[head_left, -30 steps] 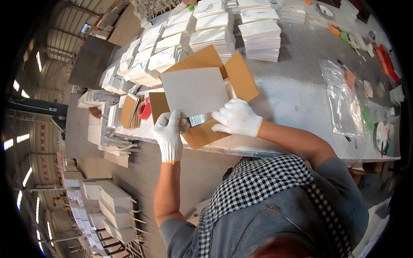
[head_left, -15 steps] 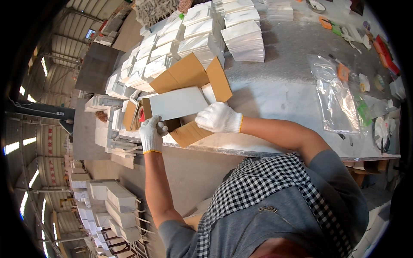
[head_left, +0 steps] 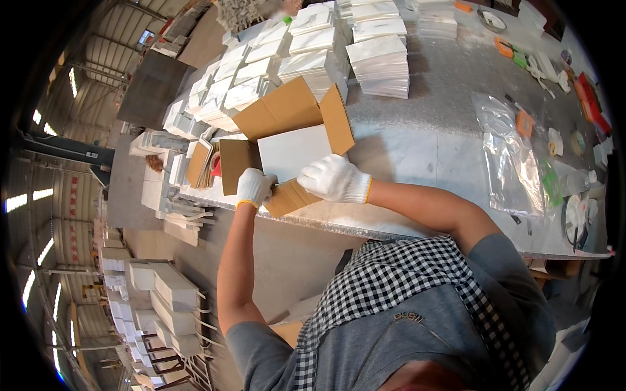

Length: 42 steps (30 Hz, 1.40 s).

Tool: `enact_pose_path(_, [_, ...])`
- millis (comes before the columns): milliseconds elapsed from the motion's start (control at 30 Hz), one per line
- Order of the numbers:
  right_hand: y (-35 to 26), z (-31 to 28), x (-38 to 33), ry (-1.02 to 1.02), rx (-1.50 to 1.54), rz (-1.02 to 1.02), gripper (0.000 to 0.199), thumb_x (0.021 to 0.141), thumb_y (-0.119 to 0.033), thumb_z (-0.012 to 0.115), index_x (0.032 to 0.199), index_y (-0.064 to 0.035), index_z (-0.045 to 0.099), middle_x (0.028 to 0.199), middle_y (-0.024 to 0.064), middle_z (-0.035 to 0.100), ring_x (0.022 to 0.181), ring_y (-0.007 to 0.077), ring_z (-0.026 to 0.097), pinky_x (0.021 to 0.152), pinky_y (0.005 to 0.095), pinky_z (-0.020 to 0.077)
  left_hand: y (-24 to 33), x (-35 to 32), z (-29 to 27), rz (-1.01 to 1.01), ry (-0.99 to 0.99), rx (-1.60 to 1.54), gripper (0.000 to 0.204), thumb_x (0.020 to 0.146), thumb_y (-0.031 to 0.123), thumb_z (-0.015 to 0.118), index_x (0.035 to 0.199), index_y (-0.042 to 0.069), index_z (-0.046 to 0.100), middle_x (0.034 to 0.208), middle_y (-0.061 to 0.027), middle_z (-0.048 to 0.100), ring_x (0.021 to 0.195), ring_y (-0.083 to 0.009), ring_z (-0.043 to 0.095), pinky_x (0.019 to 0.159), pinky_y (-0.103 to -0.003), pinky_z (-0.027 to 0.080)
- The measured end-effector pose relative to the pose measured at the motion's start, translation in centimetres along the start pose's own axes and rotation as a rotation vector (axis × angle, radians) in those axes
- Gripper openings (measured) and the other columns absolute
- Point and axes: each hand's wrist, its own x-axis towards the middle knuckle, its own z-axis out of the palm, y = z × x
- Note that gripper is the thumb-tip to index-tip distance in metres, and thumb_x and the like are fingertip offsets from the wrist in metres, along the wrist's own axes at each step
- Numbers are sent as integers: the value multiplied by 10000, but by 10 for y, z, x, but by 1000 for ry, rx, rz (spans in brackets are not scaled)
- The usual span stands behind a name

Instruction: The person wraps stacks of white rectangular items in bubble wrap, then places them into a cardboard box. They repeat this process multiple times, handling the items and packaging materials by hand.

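Observation:
An open cardboard box (head_left: 277, 107) stands on the workbench with its flaps spread. Inside it lies a flat white sheet or slab (head_left: 295, 148), its near edge partly hidden by my hands. My left hand (head_left: 255, 186), in a white knit glove, is curled at the box's near left corner, fingertips by the sheet's near edge; what they hold is hidden. Closed over the right end of the near flap (head_left: 288, 197) is my gloved right hand (head_left: 335, 179), its fingertips out of sight against the box edge.
Stacks of white marble-look tiles (head_left: 377, 65) fill the bench's far side. A red tape roll (head_left: 216, 165) and cardboard pieces (head_left: 197, 164) sit left of the box. Clear plastic bags (head_left: 508, 156) lie at right, near an orange-handled tool (head_left: 523, 124). The bench edge (head_left: 365, 231) runs before me.
The white sheet has gone down into the box, and the left flap now stands out uncovered. My left hand has shifted right, toward the box's near side. My right hand has barely moved.

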Motion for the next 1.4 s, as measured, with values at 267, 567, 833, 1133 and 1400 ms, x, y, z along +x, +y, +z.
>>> enact_pose_path(267, [0,0,-4,29,-43,-6,90,832,-194,636,885,-123,618,837,20,584,745,208,633,632,358,515,57,4,21,258,62,644,474,841,529,737,1022,93,781,997,-198,765,935,-362,744,790,-413,586])
enact_pose_path(567, [4,5,1,104,-99,-79,86,822,-164,629,902,-133,619,849,19,597,782,173,633,621,313,506,28,65,40,666,-237,280,338,972,324,626,1126,45,739,1072,-210,740,993,-325,718,868,-408,542])
enact_pose_path(833, [-3,-7,-25,184,-50,-68,144,785,-184,660,914,-122,661,1038,61,652,1032,252,624,826,407,533,13,-6,47,630,124,-126,406,1051,300,543,1160,-55,707,1063,-248,725,921,-354,685,852,-431,529])
enact_pose_path(1133, [3,-51,-70,87,282,1119,340,1033,-339,576,1267,-93,576,1216,189,621,1103,370,613,948,437,507,-10,-58,116,289,1086,150,538,927,254,720,1340,-51,559,1375,-316,513,1220,-457,513,1048,-537,420])
enact_pose_path(1400, [154,8,-56,192,1065,1330,486,1075,-444,484,1395,-91,581,1223,67,699,1184,259,639,995,401,490,-5,-96,144,122,899,-283,771,847,237,821,1460,-14,427,1434,-257,481,1314,-397,481,1100,-477,415])
